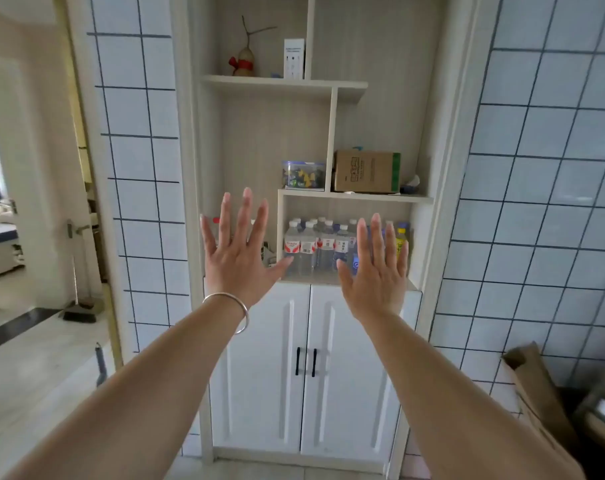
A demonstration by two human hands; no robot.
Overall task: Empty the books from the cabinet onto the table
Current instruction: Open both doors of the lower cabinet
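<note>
Both hands are empty and spread flat, palms away from you: your left hand (pixel 237 252) with the silver bangle (pixel 237 313) at the wrist, your right hand (pixel 375 268) bare, both raised in front of the cabinet (pixel 204 341) and touching nothing. No books show anywhere in view, so my guess is they sit behind the two closed white doors (pixel 349 375) low down; that's judgement, not seen. Step in hand looks like opening up. To do it well, drop both hands to the pair of black handles (pixel 305 362) where the doors meet, take one each, and swing the doors wide so nothing snags when you lift stacks out. Crouch or bend first, since the handles sit well below where your hands are now. Mind the brown cardboard box (pixel 536 393) at your lower right, near the right door's swing. Expect books to be heavy in piles, so take small stacks with a hand under the bottom one. No worktop is in view either; you'll need to turn to find it. Farther back, the open shelves hold no books: water bottles (pixel 315 244) packed in the niche just behind your right hand, a clear tub of small coloured bits (pixel 303 174) and a cardboard carton (pixel 365 171) one shelf up, a gourd ornament with a red bow (pixel 244 57) and a white box (pixel 293 58) on the top shelf. Leave all that alone. Tiled wall (pixel 536 168) either side, open doorway at left.
</note>
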